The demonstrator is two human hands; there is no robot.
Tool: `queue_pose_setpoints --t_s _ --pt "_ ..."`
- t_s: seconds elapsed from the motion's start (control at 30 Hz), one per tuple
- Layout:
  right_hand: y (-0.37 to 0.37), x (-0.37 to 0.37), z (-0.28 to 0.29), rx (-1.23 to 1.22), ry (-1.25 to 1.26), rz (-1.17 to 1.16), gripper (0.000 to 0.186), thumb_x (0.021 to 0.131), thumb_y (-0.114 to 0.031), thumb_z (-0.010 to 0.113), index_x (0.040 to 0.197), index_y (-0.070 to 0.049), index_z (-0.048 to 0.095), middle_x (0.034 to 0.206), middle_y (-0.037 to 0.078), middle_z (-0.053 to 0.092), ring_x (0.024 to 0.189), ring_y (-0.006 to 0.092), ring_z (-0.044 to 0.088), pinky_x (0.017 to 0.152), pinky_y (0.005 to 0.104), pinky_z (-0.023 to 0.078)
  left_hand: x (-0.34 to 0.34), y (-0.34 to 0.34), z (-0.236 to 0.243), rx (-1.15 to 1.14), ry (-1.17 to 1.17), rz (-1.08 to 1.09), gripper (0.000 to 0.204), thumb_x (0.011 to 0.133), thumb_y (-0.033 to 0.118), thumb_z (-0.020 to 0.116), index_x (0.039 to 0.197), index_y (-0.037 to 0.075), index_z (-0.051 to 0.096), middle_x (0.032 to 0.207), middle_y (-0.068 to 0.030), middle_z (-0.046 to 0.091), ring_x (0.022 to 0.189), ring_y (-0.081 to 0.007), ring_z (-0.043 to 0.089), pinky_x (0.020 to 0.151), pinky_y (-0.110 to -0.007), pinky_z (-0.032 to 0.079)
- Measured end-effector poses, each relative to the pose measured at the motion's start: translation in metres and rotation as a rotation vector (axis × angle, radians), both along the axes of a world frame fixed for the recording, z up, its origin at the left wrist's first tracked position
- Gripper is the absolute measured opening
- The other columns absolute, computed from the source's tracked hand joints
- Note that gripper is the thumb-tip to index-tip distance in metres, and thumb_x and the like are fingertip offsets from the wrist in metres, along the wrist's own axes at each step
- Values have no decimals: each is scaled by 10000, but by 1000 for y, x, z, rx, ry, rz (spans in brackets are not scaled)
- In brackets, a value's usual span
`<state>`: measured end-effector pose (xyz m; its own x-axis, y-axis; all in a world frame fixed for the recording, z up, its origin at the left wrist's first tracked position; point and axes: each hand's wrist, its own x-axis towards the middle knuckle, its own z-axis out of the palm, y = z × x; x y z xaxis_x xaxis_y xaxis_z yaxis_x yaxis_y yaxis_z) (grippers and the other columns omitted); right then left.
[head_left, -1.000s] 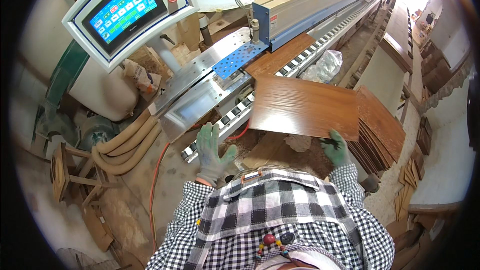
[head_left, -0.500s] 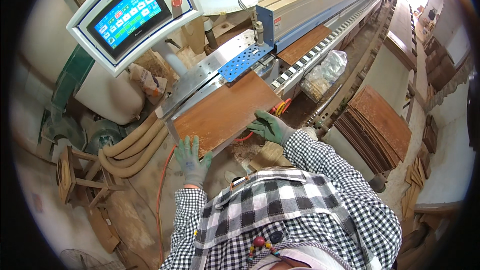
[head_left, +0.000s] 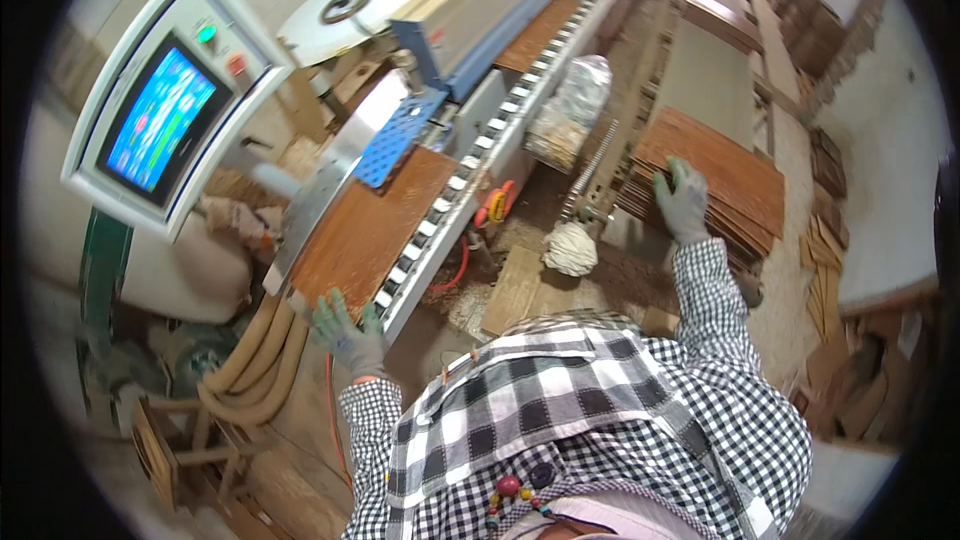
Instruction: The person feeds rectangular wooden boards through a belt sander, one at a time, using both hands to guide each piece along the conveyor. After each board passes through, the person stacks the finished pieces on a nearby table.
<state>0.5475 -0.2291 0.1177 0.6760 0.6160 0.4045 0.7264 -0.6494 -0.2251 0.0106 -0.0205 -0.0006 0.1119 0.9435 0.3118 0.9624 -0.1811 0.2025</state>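
Two gloved hands work apart. My left hand (head_left: 345, 332) presses flat, fingers spread, on the near end of a brown panel (head_left: 372, 225) lying on the machine bed at ten o'clock, beside the roller track (head_left: 470, 175). My right hand (head_left: 683, 202) rests open on the panel stack (head_left: 730, 175) at two o'clock, clasping nothing.

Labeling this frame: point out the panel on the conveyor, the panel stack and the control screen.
panel on the conveyor (head_left: 372, 230), head view, middle of its top face
panel stack (head_left: 735, 175), head view, top panel's face
control screen (head_left: 160, 120), head view, centre of lit display
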Motion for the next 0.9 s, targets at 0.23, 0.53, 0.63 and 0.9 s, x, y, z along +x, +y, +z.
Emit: queue_pose_setpoints --t_s 0.23,0.53,0.63,0.9 --pt "-68 40 -13 -578 18 -392 902 900 -634 482 1559 -109 161 1617 103 173 1494 290 127 1210 447 51 6 5 -1 -15 -29 0 679 934 477 539 1513 202 316 1560 -151 263 1427 -411 236 1163 -593 142" --pt "-86 4 -28 -334 -95 -244 780 882 -536 585 1465 -57 384 1492 149 405 1414 298 316 1200 467 131 0 16 -9 27 19 9 653 930 484 539 1488 191 370 1543 -138 323 1402 -383 309 1164 -545 188" --pt "-82 -16 -17 -232 8 -168 697 902 -493 583 1416 -42 447 1429 157 474 1372 305 372 1182 471 173 -4 15 -11 32 10 14 657 920 485 551 1479 184 384 1538 -138 329 1407 -373 304 1164 -547 190" --pt "-73 -5 -70 798 1544 -9 596 923 -371 661 1381 -31 487 1278 109 601 1165 243 570 982 341 467 -4 18 -16 24 -46 25 719 861 500 610 1483 222 381 1537 -123 327 1421 -362 281 1173 -562 154"
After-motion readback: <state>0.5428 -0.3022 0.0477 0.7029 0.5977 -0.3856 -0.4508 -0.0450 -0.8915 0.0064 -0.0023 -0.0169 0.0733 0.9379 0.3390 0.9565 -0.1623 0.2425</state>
